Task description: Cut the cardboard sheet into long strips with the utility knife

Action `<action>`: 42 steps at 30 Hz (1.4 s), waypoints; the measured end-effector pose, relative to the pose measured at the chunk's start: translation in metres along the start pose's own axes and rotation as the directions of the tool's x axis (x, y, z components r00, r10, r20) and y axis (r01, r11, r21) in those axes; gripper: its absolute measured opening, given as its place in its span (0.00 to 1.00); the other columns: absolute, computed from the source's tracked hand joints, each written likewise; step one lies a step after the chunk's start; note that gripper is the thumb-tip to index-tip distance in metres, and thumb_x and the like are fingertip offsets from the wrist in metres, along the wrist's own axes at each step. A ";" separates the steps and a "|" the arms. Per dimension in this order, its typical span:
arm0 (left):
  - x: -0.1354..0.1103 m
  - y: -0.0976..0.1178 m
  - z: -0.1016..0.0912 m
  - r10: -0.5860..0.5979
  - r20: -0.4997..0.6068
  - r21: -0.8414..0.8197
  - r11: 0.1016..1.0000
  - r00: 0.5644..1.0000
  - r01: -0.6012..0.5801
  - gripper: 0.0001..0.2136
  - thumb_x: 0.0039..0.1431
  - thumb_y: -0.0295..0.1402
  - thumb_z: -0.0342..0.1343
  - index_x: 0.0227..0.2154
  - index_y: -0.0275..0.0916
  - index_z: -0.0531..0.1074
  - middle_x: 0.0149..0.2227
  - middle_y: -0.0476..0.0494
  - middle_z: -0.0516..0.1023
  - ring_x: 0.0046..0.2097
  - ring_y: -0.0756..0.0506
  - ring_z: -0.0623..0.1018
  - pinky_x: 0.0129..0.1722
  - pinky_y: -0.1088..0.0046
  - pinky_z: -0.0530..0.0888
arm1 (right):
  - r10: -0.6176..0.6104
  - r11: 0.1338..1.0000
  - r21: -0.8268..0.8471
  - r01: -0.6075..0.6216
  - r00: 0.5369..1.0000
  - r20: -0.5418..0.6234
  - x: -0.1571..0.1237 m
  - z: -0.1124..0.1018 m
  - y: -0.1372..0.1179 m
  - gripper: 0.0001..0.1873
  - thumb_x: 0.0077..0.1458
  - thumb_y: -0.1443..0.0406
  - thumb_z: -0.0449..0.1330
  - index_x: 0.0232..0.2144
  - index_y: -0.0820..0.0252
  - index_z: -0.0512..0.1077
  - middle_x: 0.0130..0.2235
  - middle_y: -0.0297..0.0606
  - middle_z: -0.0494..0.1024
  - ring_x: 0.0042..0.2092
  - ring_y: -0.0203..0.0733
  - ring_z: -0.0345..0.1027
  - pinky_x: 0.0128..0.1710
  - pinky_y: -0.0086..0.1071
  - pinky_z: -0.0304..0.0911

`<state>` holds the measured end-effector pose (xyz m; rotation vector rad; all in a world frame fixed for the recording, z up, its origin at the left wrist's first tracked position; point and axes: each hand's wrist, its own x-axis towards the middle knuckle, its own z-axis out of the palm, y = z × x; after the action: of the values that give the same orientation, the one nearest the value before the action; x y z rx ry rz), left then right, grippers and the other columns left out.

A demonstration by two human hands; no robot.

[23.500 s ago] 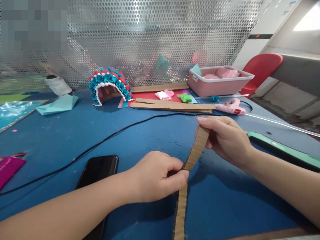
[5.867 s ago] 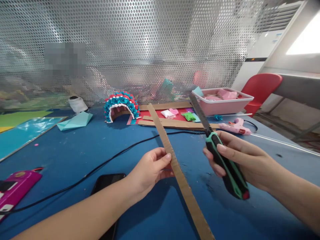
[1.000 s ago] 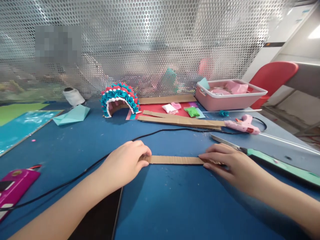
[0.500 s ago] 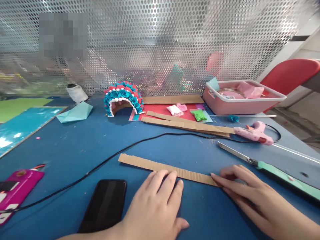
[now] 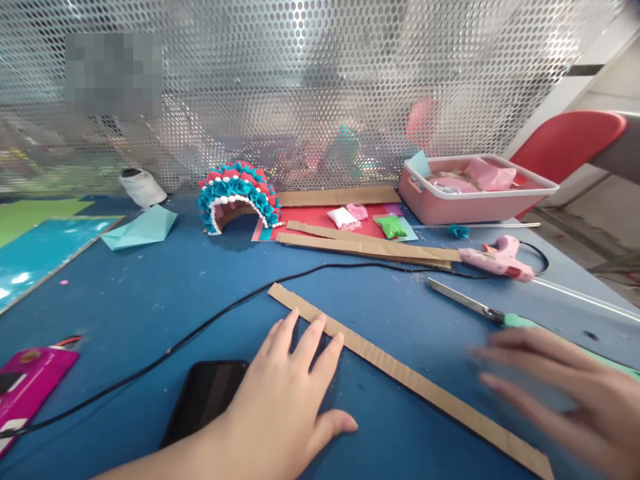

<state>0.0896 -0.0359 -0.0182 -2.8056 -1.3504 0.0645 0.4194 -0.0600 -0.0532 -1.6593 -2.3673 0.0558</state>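
With your left hand (image 5: 287, 390) as the clock's centre and 12 straight away from you, the cardboard strip (image 5: 400, 371) lies flat on the blue table (image 5: 150, 293), running from 12 down to about 4. Your left fingers are spread apart, their tips resting on the strip towards its 12 o'clock end. That hold looks light and lopsided: a knock on the long free length towards 4 could swing the strip round. Your right hand (image 5: 565, 390), at 3, is blurred, its fingers parted; I can't tell whether it touches the green-handled knife (image 5: 517, 321) partly hidden behind it. The blade (image 5: 457, 295) is bare, at 2, with its tip aimed towards 10, so closing your fingers too far forward, by feel alone, could put them on the metal. If you cut with your left fingertips where they are, a slip along the narrow strip could reach them. The black cord (image 5: 170, 351) passes just beyond the strip's 12 o'clock end, so a stroke running past that end could nick it. At 9, your phone (image 5: 205, 400) might get shoved by your forearm.
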 end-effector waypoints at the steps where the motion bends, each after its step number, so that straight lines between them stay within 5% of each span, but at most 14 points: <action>1: 0.000 -0.001 0.000 -0.008 0.004 -0.011 1.000 1.000 0.008 0.34 0.52 0.56 0.54 0.56 0.38 0.69 0.58 0.32 0.68 0.55 0.24 0.69 0.48 0.42 0.72 | 0.050 0.998 -0.043 -0.053 0.997 -0.066 0.006 -0.002 0.009 0.18 0.58 0.53 0.51 0.43 0.46 0.76 0.47 0.44 0.72 0.44 0.48 0.71 0.45 0.41 0.70; 4: 0.000 -0.006 0.002 -0.026 -0.007 -0.052 0.998 1.000 0.026 0.32 0.52 0.56 0.54 0.56 0.43 0.68 0.58 0.36 0.69 0.56 0.26 0.68 0.50 0.43 0.71 | 0.146 0.981 -0.113 -0.159 0.983 -0.111 0.022 -0.006 0.034 0.28 0.56 0.46 0.47 0.49 0.52 0.73 0.46 0.47 0.73 0.46 0.56 0.70 0.48 0.52 0.66; 10: -0.006 -0.006 0.013 0.062 -0.068 -0.198 0.977 0.996 -0.074 0.29 0.57 0.56 0.49 0.57 0.47 0.66 0.60 0.41 0.67 0.60 0.30 0.64 0.52 0.46 0.71 | 0.159 0.987 0.020 -0.160 0.986 0.038 0.033 -0.006 0.045 0.28 0.58 0.48 0.45 0.49 0.54 0.74 0.40 0.44 0.75 0.39 0.47 0.72 0.40 0.41 0.70; 15: -0.006 -0.002 0.017 0.113 -0.097 -0.241 0.961 0.989 -0.134 0.30 0.57 0.53 0.52 0.58 0.42 0.64 0.60 0.39 0.66 0.61 0.31 0.62 0.54 0.49 0.70 | 0.052 0.984 0.163 -0.071 0.992 0.119 0.038 -0.017 0.016 0.25 0.63 0.54 0.43 0.53 0.53 0.71 0.45 0.44 0.75 0.42 0.43 0.73 0.41 0.34 0.69; 21: -0.003 -0.001 0.014 0.028 -0.100 -0.236 0.970 0.995 -0.051 0.36 0.55 0.55 0.52 0.56 0.30 0.64 0.58 0.26 0.67 0.58 0.31 0.68 0.50 0.51 0.73 | -0.139 0.948 0.317 0.032 0.937 0.320 0.065 -0.026 -0.043 0.24 0.64 0.63 0.41 0.60 0.59 0.61 0.54 0.44 0.72 0.52 0.43 0.68 0.52 0.36 0.63; 27: -0.003 -0.004 0.013 0.033 -0.077 -0.214 0.976 0.996 -0.048 0.35 0.52 0.53 0.57 0.55 0.30 0.66 0.58 0.27 0.67 0.58 0.31 0.68 0.53 0.49 0.71 | -0.226 0.970 0.196 0.147 0.843 0.488 0.087 -0.022 -0.082 0.28 0.62 0.67 0.44 0.64 0.60 0.55 0.39 0.42 0.79 0.35 0.43 0.74 0.31 0.31 0.64; 33: -0.002 -0.007 0.012 0.058 -0.083 -0.204 0.976 0.995 -0.074 0.35 0.53 0.53 0.56 0.56 0.30 0.65 0.58 0.27 0.67 0.58 0.30 0.67 0.54 0.48 0.69 | -0.267 0.964 0.133 0.232 0.805 0.529 0.096 -0.022 -0.097 0.30 0.61 0.69 0.45 0.65 0.57 0.52 0.34 0.38 0.79 0.29 0.38 0.70 0.27 0.28 0.56; 42: -0.003 -0.008 0.013 0.052 -0.093 -0.217 0.974 0.994 -0.071 0.34 0.53 0.54 0.55 0.54 0.29 0.67 0.57 0.26 0.68 0.58 0.31 0.68 0.54 0.47 0.69 | -0.260 0.965 0.111 0.238 0.796 0.547 0.099 -0.025 -0.102 0.29 0.62 0.67 0.45 0.64 0.57 0.53 0.35 0.40 0.79 0.30 0.40 0.72 0.27 0.29 0.59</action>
<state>0.0812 -0.0330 -0.0309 -2.9893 -1.3277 -0.2167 0.2999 -0.0068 0.0063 -1.4325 -2.9680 0.6148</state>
